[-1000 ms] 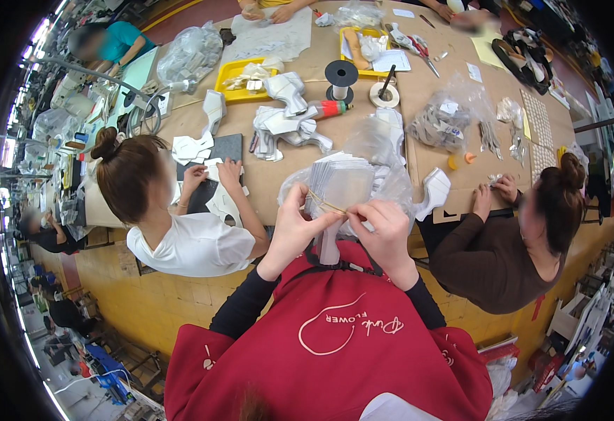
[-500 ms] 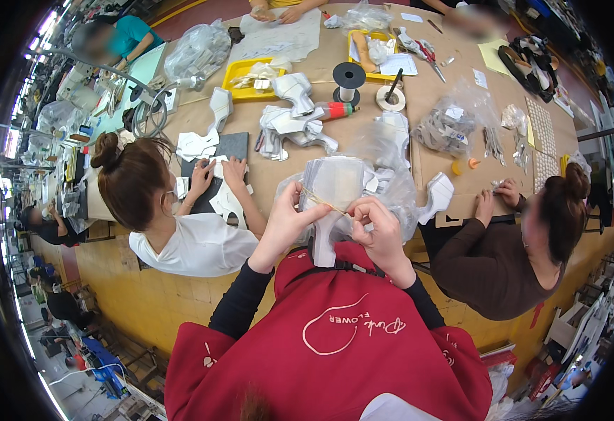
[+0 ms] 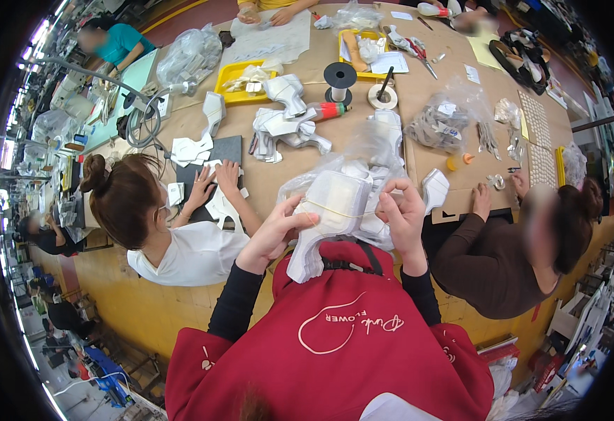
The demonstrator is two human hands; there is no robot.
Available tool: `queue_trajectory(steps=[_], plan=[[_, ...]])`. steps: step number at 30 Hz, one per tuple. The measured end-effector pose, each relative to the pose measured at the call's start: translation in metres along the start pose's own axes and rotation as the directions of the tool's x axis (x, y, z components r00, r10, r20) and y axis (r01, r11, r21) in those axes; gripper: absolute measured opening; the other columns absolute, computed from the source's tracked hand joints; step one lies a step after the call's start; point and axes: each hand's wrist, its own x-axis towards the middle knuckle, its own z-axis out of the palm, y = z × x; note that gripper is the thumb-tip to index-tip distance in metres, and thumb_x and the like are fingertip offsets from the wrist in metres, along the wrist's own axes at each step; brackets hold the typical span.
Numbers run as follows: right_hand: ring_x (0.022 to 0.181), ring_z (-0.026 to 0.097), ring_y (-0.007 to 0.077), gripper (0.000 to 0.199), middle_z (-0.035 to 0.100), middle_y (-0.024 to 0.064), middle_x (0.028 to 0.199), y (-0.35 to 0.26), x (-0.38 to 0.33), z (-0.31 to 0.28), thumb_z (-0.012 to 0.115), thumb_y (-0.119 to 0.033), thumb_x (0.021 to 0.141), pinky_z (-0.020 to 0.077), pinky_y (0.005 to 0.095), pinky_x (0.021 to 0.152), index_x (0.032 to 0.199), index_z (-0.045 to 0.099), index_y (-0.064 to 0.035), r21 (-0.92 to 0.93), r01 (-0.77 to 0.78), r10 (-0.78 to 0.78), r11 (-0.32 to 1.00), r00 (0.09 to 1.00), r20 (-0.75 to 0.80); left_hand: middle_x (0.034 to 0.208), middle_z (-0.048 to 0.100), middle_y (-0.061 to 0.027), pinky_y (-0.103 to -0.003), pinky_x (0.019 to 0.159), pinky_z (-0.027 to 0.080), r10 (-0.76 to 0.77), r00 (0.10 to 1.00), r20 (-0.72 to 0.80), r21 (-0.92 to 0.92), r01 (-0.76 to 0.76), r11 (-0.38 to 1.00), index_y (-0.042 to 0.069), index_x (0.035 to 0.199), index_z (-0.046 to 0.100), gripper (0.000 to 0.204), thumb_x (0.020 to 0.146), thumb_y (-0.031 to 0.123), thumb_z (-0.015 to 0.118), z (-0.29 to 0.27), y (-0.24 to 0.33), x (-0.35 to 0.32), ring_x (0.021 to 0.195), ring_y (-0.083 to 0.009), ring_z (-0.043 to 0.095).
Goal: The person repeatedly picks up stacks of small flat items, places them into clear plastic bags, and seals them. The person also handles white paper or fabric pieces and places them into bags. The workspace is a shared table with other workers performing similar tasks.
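Observation:
A thick stack of white cut pieces (image 3: 331,203), with a broad head and a narrow tail, sits in front of me at the table's near edge. My left hand (image 3: 279,233) grips its left side, thumb on top and the other fingers partly hidden. Round the broad part runs a thin yellowish rubber band (image 3: 328,209). My right hand (image 3: 403,214) is raised just to the right of the stack, apart from it, fingers loosely bent and nothing visible in them. Behind the stack, a clear plastic bag (image 3: 366,158) holds more white pieces.
More white pieces (image 3: 282,130) lie in a heap beyond, beside a red bottle (image 3: 329,110), a black spool (image 3: 340,77) and a tape roll (image 3: 382,97). Yellow trays (image 3: 224,84) stand farther back. Co-workers sit close at left, one in a white shirt (image 3: 187,256), and right, in brown (image 3: 478,266).
The rubber band, earlier pinched between both hands, now lies round the stack. My right hand has let go and moved right and up; the stack has tilted, its tail swinging left.

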Motion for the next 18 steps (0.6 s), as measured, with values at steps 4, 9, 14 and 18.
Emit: queue_trajectory(steps=[4,9,14,18], plan=[[0.099,0.053,0.0123,0.046,0.053,0.0150,0.120,0.007,0.005,0.020,0.062,-0.011,0.091,0.0467,0.0257,0.081,0.131,0.041,-0.0022,-0.196,0.164,-0.202,0.967,0.960,-0.195,0.116,0.060,-0.0073,-0.023,0.075,0.051,0.087,0.989,-0.116,0.043,-0.082,0.996,0.002,0.138,0.040,0.062,0.083,0.015,0.066,0.003,-0.004,0.003,0.096,-0.0107,0.062],[0.122,0.045,0.0199,0.075,0.040,0.0142,0.140,0.035,-0.010,0.029,0.067,-0.016,0.088,0.0391,0.0296,0.101,0.148,0.023,-0.0036,0.215,-0.092,0.094,0.972,0.996,0.000,0.132,0.049,-0.0152,-0.037,0.102,0.040,0.161,0.981,-0.108,0.230,-0.133,0.964,0.000,0.139,0.038,0.064,0.082,0.013,0.064,0.024,-0.024,0.012,0.122,-0.0252,0.050],[0.108,0.057,0.0205,0.061,0.056,0.0112,0.122,0.060,-0.019,-0.033,0.065,-0.022,0.090,0.0470,0.0333,0.093,0.141,0.037,-0.0042,0.409,-0.212,0.370,0.888,0.857,-0.358,0.137,0.041,-0.0197,-0.042,0.106,0.034,0.561,0.819,0.121,0.897,-0.332,0.291,0.003,0.137,0.044,0.065,0.078,0.012,0.069,0.029,-0.026,0.001,0.129,-0.0341,0.040],[0.110,0.058,0.0248,0.043,0.057,0.0099,0.121,0.084,-0.005,-0.129,0.055,-0.021,0.092,0.0477,0.0419,0.095,0.131,0.045,-0.0073,0.528,0.052,0.295,0.847,0.782,-0.550,0.142,0.035,-0.0183,-0.046,0.107,0.032,0.771,0.636,-0.007,1.000,-0.015,0.022,0.005,0.134,0.049,0.066,0.073,0.012,0.074,0.009,-0.025,-0.007,0.132,-0.0362,0.035]])
